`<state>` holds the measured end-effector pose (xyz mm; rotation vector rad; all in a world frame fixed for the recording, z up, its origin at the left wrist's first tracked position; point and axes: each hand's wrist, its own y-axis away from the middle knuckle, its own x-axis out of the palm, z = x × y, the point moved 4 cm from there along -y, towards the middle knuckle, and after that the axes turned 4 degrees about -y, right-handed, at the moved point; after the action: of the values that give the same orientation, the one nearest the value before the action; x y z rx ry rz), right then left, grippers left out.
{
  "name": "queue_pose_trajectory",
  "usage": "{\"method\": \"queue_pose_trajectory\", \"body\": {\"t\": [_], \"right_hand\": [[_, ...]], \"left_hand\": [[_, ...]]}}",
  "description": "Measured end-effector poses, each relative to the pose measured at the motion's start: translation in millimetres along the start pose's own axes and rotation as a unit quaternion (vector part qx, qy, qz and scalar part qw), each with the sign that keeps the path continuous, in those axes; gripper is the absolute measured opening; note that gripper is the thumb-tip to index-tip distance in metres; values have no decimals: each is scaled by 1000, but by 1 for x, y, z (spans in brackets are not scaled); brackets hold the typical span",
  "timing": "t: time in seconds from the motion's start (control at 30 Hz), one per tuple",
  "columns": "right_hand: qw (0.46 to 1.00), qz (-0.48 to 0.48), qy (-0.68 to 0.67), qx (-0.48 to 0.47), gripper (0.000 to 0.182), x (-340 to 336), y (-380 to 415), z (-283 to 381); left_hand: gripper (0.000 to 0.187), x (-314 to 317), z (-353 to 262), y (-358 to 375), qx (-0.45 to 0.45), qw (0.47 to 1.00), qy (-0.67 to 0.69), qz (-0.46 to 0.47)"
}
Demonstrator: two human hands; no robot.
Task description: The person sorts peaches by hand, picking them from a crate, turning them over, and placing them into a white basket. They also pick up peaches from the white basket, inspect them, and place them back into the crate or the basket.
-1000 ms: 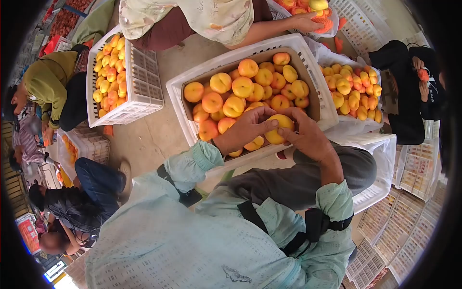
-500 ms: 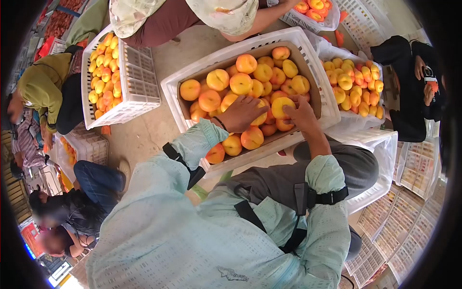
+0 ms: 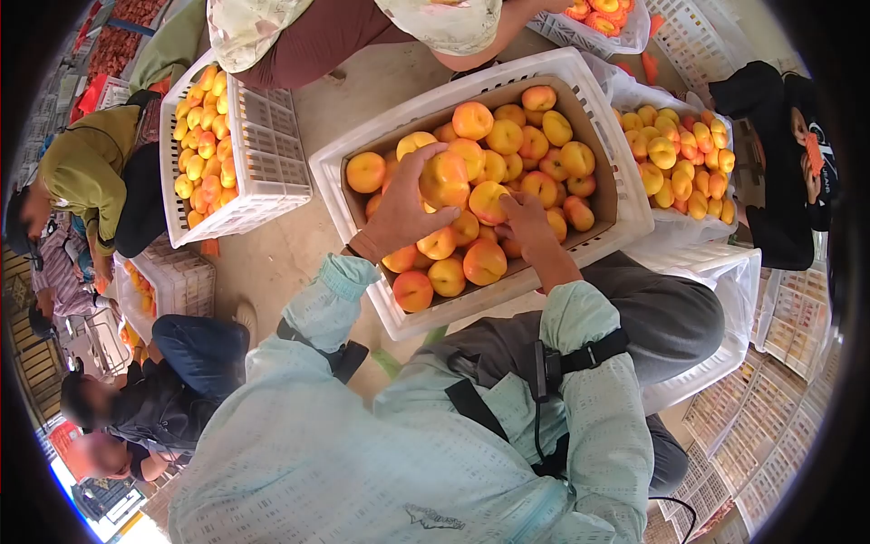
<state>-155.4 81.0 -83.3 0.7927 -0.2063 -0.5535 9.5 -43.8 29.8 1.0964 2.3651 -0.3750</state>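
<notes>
A white plastic crate (image 3: 362,286) lined with brown cardboard stands in front of me, holding many yellow-orange peaches (image 3: 485,261). My left hand (image 3: 403,210) is wrapped round a large peach (image 3: 444,179), raised over the crate's left half, thumb below it and fingers on its far left side. Just right of it, my right hand (image 3: 530,227) has its fingertips on the lower right side of another yellow peach (image 3: 489,202). The two held peaches are close together; whether they touch I cannot tell.
Crates of peaches stand at the left (image 3: 281,154) and at the right, the latter with a plastic liner (image 3: 625,91). A person (image 3: 335,36) sits beyond my crate. More people are at the far left and right. Stacked white crates (image 3: 770,408) fill the lower right.
My left hand has moved left and turned, now gripping a peach where it lay over the pile before. My right hand has moved left and lower, to beside the left. The view has shifted slightly.
</notes>
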Motion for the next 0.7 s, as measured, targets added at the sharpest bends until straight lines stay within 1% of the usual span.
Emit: {"method": "queue_pose_trajectory", "body": {"t": [0.03, 0.07, 0.1, 0.13, 0.17, 0.23, 0.27, 0.33, 0.37, 0.47, 0.53, 0.57, 0.63, 0.7], "right_hand": [[989, -7, 145, -8, 41, 2, -8, -8], [989, -5, 145, -7, 41, 3, -5, -7], [968, -16, 247, -38, 44, 1, 1, -4], [935, -28, 346, -70, 48, 0, 5, -1], [935, -29, 346, -70, 48, -3, 6, -3], [908, 27, 412, -71, 54, -5, 6, -8], [908, 26, 412, -70, 54, -9, 3, -11], [909, 76, 403, -69, 59, -9, -2, -20], [910, 76, 402, -68, 59, -8, 1, -17], [906, 63, 412, -76, 56, -8, 4, -14], [881, 88, 456, -91, 50, -8, -6, -23], [881, 85, 456, -91, 50, -11, -3, -15], [842, 9, 526, -118, 45, -23, 22, 23], [835, -54, 524, -159, 39, -42, 61, 77]], "left_hand": [[79, 2, 3, 5, -34, 999, 31, 25], [78, 6, 5, 10, -33, 998, 45, 26], [78, 7, 6, 15, -36, 998, 45, 26], [78, 10, 6, 19, -46, 998, 40, 35], [77, 12, 5, 22, -54, 997, 36, 44], [77, 19, 8, 26, -56, 997, 41, 34], [77, 22, 10, 28, -60, 997, 46, 24], [77, 25, 10, 28, -42, 998, 42, 23], [77, 26, 9, 28, -25, 999, 38, 21], [77, 29, 3, 25, -11, 1000, 20, 18], [76, 34, 1, 20, 0, 1000, 9, 12], [75, 38, -1, 18, 9, 1000, -2, 5], [75, 48, -10, 8, 25, 1000, -16, 9], [75, 62, -17, -5, 43, 999, -30, 11]]}}
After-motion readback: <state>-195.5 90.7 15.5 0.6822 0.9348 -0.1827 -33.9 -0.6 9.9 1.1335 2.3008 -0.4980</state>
